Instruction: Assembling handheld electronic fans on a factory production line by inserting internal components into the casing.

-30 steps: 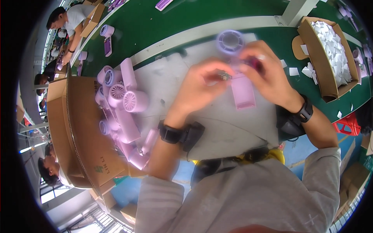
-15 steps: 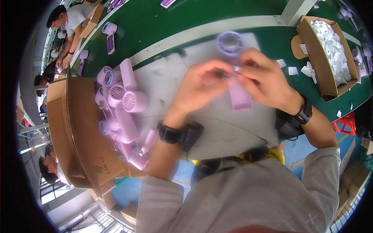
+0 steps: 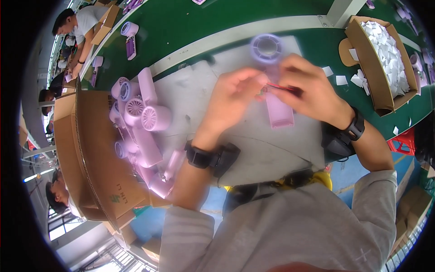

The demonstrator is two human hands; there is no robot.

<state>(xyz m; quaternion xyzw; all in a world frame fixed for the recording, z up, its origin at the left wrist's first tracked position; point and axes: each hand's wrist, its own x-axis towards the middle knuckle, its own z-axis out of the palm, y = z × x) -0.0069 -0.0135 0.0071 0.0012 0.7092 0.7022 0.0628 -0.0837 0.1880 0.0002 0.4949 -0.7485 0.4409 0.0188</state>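
A lilac handheld fan shell (image 3: pixel 281 112) lies on the grey mat, its round ringed head at the far end and its handle toward me. Both hands hover over the shell's middle and hide it in part. My left hand (image 3: pixel 235 95) is closed in a pinch, its fingertips on a small part that is blurred. My right hand (image 3: pixel 312 90) is closed on thin red wires (image 3: pixel 277 86), which run across to the left fingertips. Both wrists wear black bands.
Several lilac fan shells (image 3: pixel 147 145) are piled at the left beside an open cardboard box (image 3: pixel 90 154). A cardboard tray (image 3: pixel 380 68) of white paper pieces stands at the right, with loose pieces near it. A pale metal rail (image 3: pixel 195 50) crosses the green table (image 3: pixel 190 22). A person works at far left.
A small white piece showed between my fingertips before. Now red wires stretch between my hands, and my right fingers have shifted slightly. The fan shell stays nearly in place.
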